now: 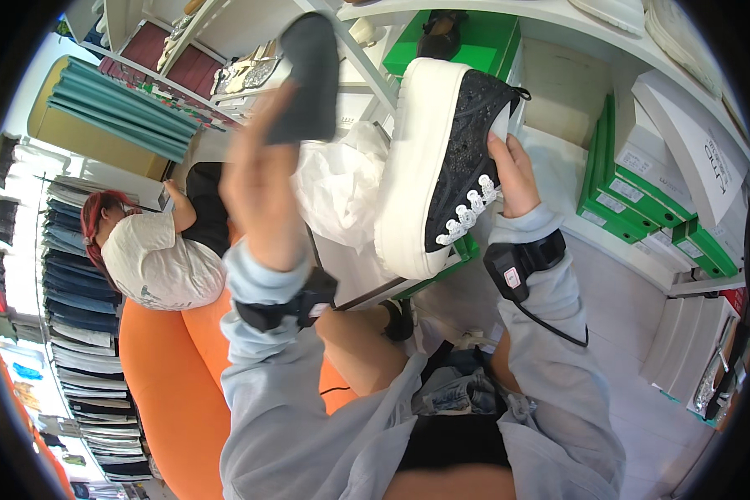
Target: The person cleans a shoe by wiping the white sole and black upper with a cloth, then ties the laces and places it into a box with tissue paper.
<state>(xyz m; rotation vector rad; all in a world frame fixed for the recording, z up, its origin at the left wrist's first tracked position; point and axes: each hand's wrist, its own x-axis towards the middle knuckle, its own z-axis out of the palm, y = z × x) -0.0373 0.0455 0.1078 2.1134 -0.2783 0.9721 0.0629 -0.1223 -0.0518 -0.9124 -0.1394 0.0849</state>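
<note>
My left hand (259, 187), blurred, is raised at the upper left and grips a flat black piece with a rounded end (312, 81), which looks like a shoe insole. With my right hand (515, 172) I hold a platform sneaker (422, 165) at its opening. The sneaker has a thick white sole, a black textured upper and white decorated laces; its sole side faces left and its heel loop points up. Crumpled white tissue paper (343, 181) lies between my hands, in or over an open shoebox (362, 275) whose inside is partly hidden.
A person (162, 256) sits at the left on an orange sofa (168, 375), beside a rack of jeans (81, 281). Green and white shoeboxes (637, 194) fill a shelf at the right. A black shoe (440, 37) rests on a green box (500, 37) at the top.
</note>
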